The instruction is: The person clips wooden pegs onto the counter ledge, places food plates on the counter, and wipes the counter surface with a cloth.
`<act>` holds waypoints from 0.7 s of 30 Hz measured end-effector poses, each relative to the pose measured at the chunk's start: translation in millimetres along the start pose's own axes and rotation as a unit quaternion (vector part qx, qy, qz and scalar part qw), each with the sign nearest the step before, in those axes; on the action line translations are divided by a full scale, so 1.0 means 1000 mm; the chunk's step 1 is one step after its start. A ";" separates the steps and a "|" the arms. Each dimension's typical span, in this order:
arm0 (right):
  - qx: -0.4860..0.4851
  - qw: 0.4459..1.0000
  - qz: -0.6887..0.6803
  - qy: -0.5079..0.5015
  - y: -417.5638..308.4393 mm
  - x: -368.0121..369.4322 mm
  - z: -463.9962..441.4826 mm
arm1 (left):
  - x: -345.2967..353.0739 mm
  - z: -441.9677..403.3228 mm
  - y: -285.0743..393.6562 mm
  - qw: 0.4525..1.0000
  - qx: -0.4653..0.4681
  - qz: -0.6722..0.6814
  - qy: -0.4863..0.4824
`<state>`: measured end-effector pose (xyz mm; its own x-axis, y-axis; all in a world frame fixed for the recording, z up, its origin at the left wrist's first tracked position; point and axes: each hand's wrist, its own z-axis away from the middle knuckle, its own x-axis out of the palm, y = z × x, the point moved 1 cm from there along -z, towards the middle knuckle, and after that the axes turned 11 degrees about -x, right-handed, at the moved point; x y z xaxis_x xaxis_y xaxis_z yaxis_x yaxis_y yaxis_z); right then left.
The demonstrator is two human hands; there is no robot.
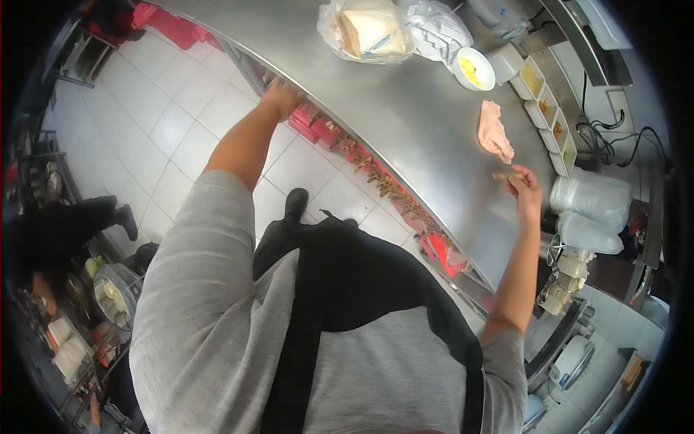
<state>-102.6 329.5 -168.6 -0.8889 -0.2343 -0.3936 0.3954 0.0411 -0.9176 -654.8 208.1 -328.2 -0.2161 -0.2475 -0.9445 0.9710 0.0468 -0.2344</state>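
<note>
My right hand point(526, 191) is above the right part of the steel counter point(405, 130), its fingertips pinching a small brown piece that looks like a wooden clothespin point(506, 176). Just beyond it lies a crumpled pale pink piece point(494, 132); whether it is cloth or meat I cannot tell. My left hand point(282, 100) reaches down to the counter's near edge, at the far left end of a row of wooden clothespins point(383, 181) along that edge. Its fingertips are blurred and partly hidden, so their grip does not show.
At the back stand a bagged white block point(372, 32), a white bowl point(473, 69) with yellow contents and several small white containers point(542, 108). Stacked clear plastic containers point(589, 202) are at right. Another person's dark-clad leg point(65, 228) shows at left.
</note>
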 end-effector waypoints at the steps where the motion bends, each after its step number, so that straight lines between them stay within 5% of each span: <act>1: -0.013 0.999 -0.039 0.010 -0.003 0.019 0.007 | 0.005 -0.005 -0.005 1.000 -0.010 0.015 0.001; 2: -0.026 0.996 -0.078 0.021 -0.004 0.032 0.013 | 0.009 -0.011 -0.009 0.999 -0.020 0.028 0.001; 6: -0.059 0.960 0.272 0.005 -0.001 0.073 0.038 | 0.007 -0.022 -0.031 0.991 0.016 0.130 0.001; 9: -0.172 0.939 0.293 0.046 -0.002 0.091 0.048 | 0.021 -0.028 -0.046 0.978 0.071 0.187 -0.064; 11: -0.124 0.945 0.299 0.049 0.002 0.094 0.047 | 0.005 -0.021 -0.050 0.969 0.110 0.171 -0.141; 15: -0.077 0.953 0.290 0.048 -0.026 0.133 0.053 | -0.002 -0.006 -0.047 0.980 0.131 0.143 -0.038; 19: -0.128 0.991 0.032 -0.006 -0.074 0.225 0.077 | 0.016 -0.011 -0.041 0.980 0.132 0.148 -0.011; 21: -0.172 0.982 0.030 -0.079 -0.103 0.277 0.091 | -0.009 0.006 -0.038 0.981 0.091 0.164 -0.048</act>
<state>-369.0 172.1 -177.9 -0.8090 -0.3671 -0.4591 0.3210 0.3783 -0.8682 -688.9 202.9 -309.1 0.1136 -0.3379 -0.9343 0.9907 -0.0322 0.1321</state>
